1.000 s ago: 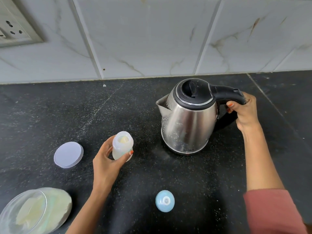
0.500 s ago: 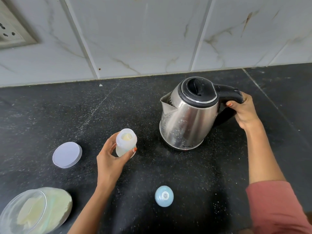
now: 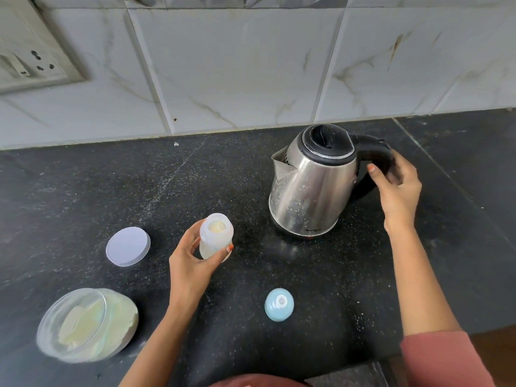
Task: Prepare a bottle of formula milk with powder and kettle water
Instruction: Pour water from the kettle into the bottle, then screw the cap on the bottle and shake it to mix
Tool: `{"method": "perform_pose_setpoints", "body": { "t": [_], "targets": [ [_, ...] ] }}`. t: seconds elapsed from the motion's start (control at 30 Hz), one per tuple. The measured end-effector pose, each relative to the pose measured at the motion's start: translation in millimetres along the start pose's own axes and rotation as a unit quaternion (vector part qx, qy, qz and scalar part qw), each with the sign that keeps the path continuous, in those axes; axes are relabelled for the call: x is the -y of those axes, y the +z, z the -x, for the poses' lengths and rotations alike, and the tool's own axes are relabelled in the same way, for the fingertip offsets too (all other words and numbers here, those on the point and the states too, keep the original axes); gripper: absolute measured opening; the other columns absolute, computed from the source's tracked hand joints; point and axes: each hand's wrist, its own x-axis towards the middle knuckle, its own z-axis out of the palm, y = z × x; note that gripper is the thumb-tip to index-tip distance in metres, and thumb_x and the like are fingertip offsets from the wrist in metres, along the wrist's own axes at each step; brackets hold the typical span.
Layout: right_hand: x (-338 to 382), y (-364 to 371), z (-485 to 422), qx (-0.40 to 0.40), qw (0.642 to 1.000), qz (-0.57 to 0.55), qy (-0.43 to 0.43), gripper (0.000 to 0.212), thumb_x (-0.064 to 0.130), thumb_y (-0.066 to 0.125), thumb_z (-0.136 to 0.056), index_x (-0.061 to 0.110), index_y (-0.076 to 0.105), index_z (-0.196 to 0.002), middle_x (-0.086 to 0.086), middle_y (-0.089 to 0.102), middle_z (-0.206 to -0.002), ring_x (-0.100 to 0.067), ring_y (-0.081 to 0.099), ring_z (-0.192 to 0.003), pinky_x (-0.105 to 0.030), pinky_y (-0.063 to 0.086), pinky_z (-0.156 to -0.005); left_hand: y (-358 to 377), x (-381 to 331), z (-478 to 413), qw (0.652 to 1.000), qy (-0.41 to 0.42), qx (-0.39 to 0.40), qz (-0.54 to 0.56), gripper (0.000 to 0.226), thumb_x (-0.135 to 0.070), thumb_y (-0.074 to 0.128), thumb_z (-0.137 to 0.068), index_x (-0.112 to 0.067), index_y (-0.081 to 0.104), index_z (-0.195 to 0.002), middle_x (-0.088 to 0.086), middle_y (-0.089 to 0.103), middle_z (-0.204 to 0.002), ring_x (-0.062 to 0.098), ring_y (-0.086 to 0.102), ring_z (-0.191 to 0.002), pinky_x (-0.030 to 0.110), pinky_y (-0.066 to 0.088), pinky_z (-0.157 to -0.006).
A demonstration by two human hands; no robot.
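Left hand (image 3: 192, 263) wrapped round the open bottle (image 3: 215, 236) — powder inside. Right hand (image 3: 398, 185) half-open at the kettle (image 3: 310, 188) handle — not gripping.

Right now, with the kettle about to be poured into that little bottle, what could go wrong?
The bottle has a narrow mouth and the left hand wraps it, so hot water could splash the fingers. The right hand looks loose on the kettle handle, so it might slip. The teat cap could get knocked.

Left hand (image 3: 192, 263) clasped shut; right hand (image 3: 399, 185) fingers (image 3: 375, 174) loosely spread.
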Motion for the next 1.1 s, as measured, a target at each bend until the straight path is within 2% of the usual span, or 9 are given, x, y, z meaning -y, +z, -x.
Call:
{"method": "perform_pose_setpoints", "body": {
  "t": [0.07, 0.17, 0.3, 0.43, 0.63, 0.73, 0.87, 0.97, 1.1],
  "targets": [
    [-1.1, -2.1, 15.0, -0.037, 0.999, 0.004, 0.000, 0.043, 0.011, 0.068, -0.080, 0.015, 0.056, -0.122, -0.001, 0.051, -0.124, -0.006, 0.053, -0.112, -0.015, 0.042, -0.098, -4.2, 0.7, 6.6, 1.000, 0.000, 0.002, 0.006, 0.059, -0.006, 0.082, -0.063, -0.043, 0.055, -0.101, -0.041, 0.059, -0.095, -0.016, 0.055, -0.094, 0.019, 0.044, -0.083],
    [-1.6, -4.9, 38.8, -0.037, 0.999, 0.004, 0.022, 0.035, 0.006, 0.066, -0.081, 0.010, 0.060, -0.115, -0.008, 0.060, -0.118, -0.008, 0.058, -0.106, -0.021, 0.044, -0.099, -10.7, 3.7, 18.0, 1.000, 0.002, 0.012, 0.008, 0.058, -0.006, 0.081, -0.064, -0.043, 0.054, -0.100, -0.036, 0.061, -0.094, -0.018, 0.054, -0.092, 0.011, 0.044, -0.077],
    [0.0, -2.2, 79.8, 0.017, 0.998, 0.000, 0.057, 0.029, -0.001, 0.062, -0.081, 0.002, 0.062, -0.109, 0.005, 0.064, -0.092, 0.008, 0.062, -0.081, -0.015, 0.049, -0.087, -19.9, 11.8, 32.2, 1.000, 0.000, 0.024, 0.008, 0.057, -0.007, 0.082, -0.064, -0.039, 0.056, -0.103, -0.022, 0.062, -0.103, -0.012, 0.056, -0.095, 0.004, 0.042, -0.075],
    [-0.1, 1.8, 128.4, 0.111, 0.990, -0.004, 0.083, 0.020, -0.002, 0.061, -0.082, 0.009, 0.064, -0.098, 0.005, 0.066, -0.083, 0.008, 0.063, -0.074, -0.008, 0.048, -0.073, -25.4, 19.4, 45.8, 0.999, -0.013, 0.032, 0.010, 0.056, -0.006, 0.082, -0.064, -0.032, 0.057, -0.107, -0.021, 0.062, -0.104, -0.012, 0.056, -0.095, 0.003, 0.041, -0.076],
    [-10.9, 7.8, 190.7, 0.251, 0.960, 0.005, 0.126, 0.027, 0.004, 0.066, -0.079, 0.015, 0.061, -0.103, 0.001, 0.066, -0.096, 0.006, 0.062, -0.086, -0.013, 0.049, -0.083, -30.3, 22.9, 64.1, 0.999, -0.016, 0.047, 0.011, 0.057, -0.005, 0.081, -0.064, -0.038, 0.056, -0.102, -0.021, 0.061, -0.104, -0.012, 0.056, -0.095, 0.004, 0.041, -0.079],
    [-26.4, 6.8, 208.3, 0.321, 0.937, 0.062, 0.123, 0.057, 0.010, 0.076, -0.069, 0.027, 0.049, -0.117, 0.006, 0.058, -0.115, 0.002, 0.053, -0.110, -0.018, 0.041, -0.096, -31.5, 24.0, 71.9, 0.998, -0.014, 0.059, 0.016, 0.059, -0.003, 0.081, -0.064, -0.040, 0.055, -0.101, -0.022, 0.060, -0.104, -0.013, 0.055, -0.095, 0.004, 0.041, -0.079],
    [-44.2, 10.1, 224.9, 0.344, 0.921, 0.169, 0.075, 0.090, 0.014, 0.084, -0.059, 0.027, 0.034, -0.133, 0.011, 0.045, -0.125, -0.004, 0.041, -0.120, -0.017, 0.031, -0.102, -31.3, 26.3, 79.1, 0.997, -0.009, 0.073, 0.022, 0.058, -0.003, 0.081, -0.064, -0.040, 0.054, -0.100, -0.023, 0.060, -0.104, -0.013, 0.055, -0.096, 0.006, 0.042, -0.081],
    [-52.8, 13.9, 232.9, 0.341, 0.915, 0.215, 0.023, 0.085, 0.011, 0.081, -0.065, 0.019, 0.034, -0.136, 0.007, 0.047, -0.130, -0.007, 0.038, -0.121, -0.005, 0.022, -0.099, -30.7, 29.2, 82.3, 0.996, -0.005, 0.080, 0.027, 0.058, -0.003, 0.080, -0.064, -0.040, 0.054, -0.100, -0.022, 0.060, -0.103, -0.013, 0.055, -0.097, 0.007, 0.042, -0.084],
    [-56.6, 17.1, 236.6, 0.307, 0.923, 0.232, -0.006, 0.069, 0.008, 0.077, -0.069, 0.015, 0.045, -0.129, 0.001, 0.053, -0.126, -0.018, 0.046, -0.119, -0.004, 0.024, -0.094, -30.3, 34.7, 84.9, 0.996, -0.007, 0.090, 0.027, 0.059, -0.005, 0.081, -0.064, -0.040, 0.054, -0.103, -0.023, 0.060, -0.106, -0.012, 0.054, -0.100, 0.010, 0.042, -0.088]
  ]
}}
